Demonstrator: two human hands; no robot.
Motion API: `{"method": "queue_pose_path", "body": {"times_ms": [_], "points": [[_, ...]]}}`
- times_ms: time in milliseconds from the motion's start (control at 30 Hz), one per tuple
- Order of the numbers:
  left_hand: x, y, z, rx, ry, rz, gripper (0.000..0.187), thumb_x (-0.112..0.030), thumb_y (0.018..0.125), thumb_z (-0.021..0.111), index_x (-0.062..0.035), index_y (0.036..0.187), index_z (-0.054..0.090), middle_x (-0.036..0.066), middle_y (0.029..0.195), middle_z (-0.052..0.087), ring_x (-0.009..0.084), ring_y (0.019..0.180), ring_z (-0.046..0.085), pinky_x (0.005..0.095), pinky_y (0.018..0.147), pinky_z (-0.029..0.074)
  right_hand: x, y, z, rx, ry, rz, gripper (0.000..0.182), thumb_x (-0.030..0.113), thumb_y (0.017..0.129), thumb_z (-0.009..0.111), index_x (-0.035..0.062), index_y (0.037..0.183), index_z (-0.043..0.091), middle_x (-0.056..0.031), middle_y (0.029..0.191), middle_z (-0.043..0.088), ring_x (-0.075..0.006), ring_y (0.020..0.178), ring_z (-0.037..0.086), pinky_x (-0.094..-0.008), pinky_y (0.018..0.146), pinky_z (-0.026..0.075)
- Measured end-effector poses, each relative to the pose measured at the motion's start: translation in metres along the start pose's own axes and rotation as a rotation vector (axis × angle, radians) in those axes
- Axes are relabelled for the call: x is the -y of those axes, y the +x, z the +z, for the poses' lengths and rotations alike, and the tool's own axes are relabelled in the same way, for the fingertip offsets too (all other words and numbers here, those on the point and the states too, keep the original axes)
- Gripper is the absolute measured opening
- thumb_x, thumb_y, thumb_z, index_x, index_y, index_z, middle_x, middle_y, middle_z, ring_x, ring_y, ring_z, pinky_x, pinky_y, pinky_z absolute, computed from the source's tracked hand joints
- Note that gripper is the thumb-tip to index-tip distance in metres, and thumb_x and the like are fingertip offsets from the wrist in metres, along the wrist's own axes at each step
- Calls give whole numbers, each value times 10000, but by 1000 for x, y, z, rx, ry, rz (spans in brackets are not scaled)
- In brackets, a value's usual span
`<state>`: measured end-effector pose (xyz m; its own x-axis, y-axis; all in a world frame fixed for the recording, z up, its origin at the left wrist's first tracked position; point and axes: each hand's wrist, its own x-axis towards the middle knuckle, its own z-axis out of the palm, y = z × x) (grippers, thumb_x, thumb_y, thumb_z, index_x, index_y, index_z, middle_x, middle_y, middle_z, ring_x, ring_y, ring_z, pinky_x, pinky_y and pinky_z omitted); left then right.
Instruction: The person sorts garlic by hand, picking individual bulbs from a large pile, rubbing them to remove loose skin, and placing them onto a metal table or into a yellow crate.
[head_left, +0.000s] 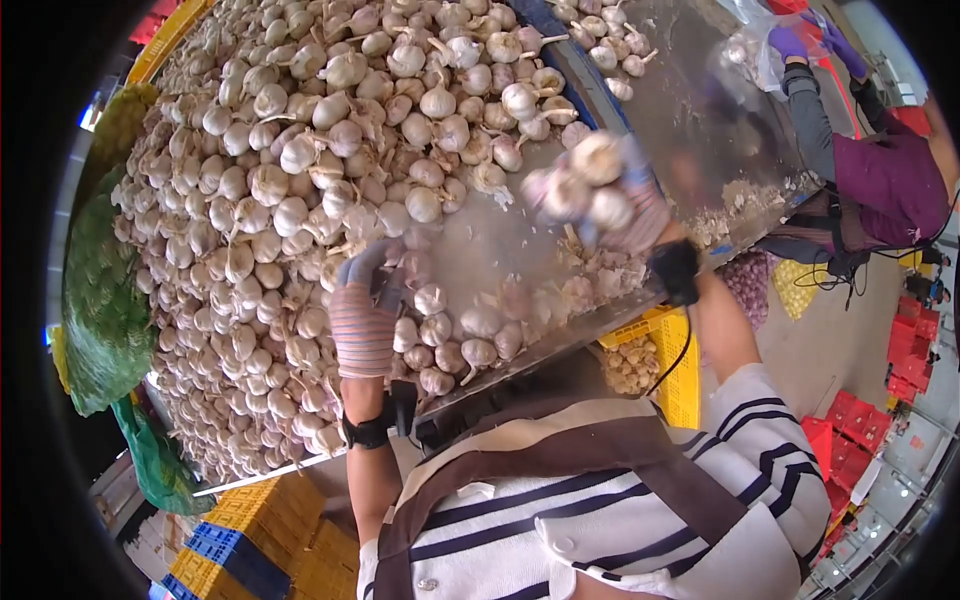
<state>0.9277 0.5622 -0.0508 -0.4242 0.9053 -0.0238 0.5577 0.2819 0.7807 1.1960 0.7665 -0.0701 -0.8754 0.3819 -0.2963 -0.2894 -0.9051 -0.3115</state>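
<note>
The right hand point(620, 200) closes on several garlic bulbs point(590, 185), blurred. At nine o'clock the left hand point(365, 310), fingers spread, rests on the garlic heap point(280, 180). Most bulbs remain heaped on the metal table point(690, 110).

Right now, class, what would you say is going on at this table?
A person in striped gloves stands at a metal table heaped with garlic bulbs. The right hand is lifted, blurred, clutching several garlic heads. The left hand rests among loose bulbs near the table's edge. Across the table, a co-worker's gloved hand holds a clear bag.

Garlic heap point(300, 180) left; bare metal table point(690, 110) right
</note>
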Motion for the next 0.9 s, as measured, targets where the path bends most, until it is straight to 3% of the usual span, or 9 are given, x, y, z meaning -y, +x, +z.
{"method": "queue_pose_path", "body": {"times_ms": [133, 233, 333, 400, 467, 533, 633, 700, 900], "points": [[30, -4, 8, 137, 215, 155, 425, -13, 758, 684, -64, 1168, 586, 134, 1063, 630, 259, 845, 644, 341, 758, 522, 100, -10, -16, -426, -534, -385, 559, 477, 739, 727, 44, 1060, 578, -132, 1005, 634, -181, 835, 647, -262, 564, 576], [28, 1, 30, 180, 481, 242, 304, -94, 815, 620, -87, 1118, 594, 178, 1113, 605, 379, 893, 618, 424, 740, 521, 158, 8, -84, -898, -1427, -551, 564, 433, 771, 723, 23, 1131, 581, -110, 1017, 651, -183, 880, 629, -315, 728, 511], [29, 10, 38, 316, 660, 158, 258, -124, 828, 609, -96, 1084, 601, 183, 1108, 602, 368, 893, 615, 422, 723, 519, 109, 26, -26, -822, -2145, -989, 545, 415, 760, 733, 42, 1134, 601, -103, 979, 653, -197, 871, 619, -305, 799, 492], [38, 19, 45, 284, 614, 175, 277, -138, 810, 629, -100, 1083, 601, 184, 1055, 618, 370, 875, 612, 429, 689, 511, 64, 38, -5, -480, -1786, -585, 499, 389, 765, 722, 69, 1133, 612, -108, 991, 648, -208, 880, 621, -310, 793, 500], [25, 29, 45, 618, 834, -100, 309, -180, 787, 654, -98, 1080, 605, 185, 982, 636, 361, 860, 617, 421, 667, 503, 18, 45, 19, -215, -1762, -472, 407, 372, 803, 681, 111, 1113, 635, -97, 968, 654, -215, 854, 626, -313, 772, 506], [14, 22, 37, 568, 784, -44, 332, -195, 767, 670, -98, 1079, 608, 193, 959, 639, 362, 844, 620, 420, 661, 504, -22, 40, 42, -194, -1772, -278, 312, 344, 826, 640, 107, 1029, 668, -96, 907, 661, -237, 813, 636, -333, 738, 514], [14, 12, 28, 482, 642, 34, 385, -219, 740, 699, -82, 1087, 605, 183, 933, 650, 337, 833, 635, 399, 672, 514, -65, 32, 39, -71, -1961, -414, 280, 245, 764, 678, 78, 987, 650, -96, 871, 648, -261, 802, 651, -375, 737, 526], [20, 6, 21, 449, 552, 59, 415, -227, 731, 713, -65, 1096, 600, 165, 930, 659, 310, 837, 648, 380, 690, 524, -77, 24, 47, 83, -2221, 293, 358, 252, 765, 656, 154, 1109, 636, -136, 991, 626, -315, 868, 631, -432, 724, 520], [4, -16, 6, 429, -1207, -313, 580, -353, 804, 699, -38, 1243, 489, 124, 1065, 604, 213, 819, 642, 304, 640, 558, -108, 15, 29, 159, -2218, 268, 423, 172, 716, 691, 120, 1126, 601, -169, 1049, 549, -352, 869, 618, -456, 743, 515]]}}
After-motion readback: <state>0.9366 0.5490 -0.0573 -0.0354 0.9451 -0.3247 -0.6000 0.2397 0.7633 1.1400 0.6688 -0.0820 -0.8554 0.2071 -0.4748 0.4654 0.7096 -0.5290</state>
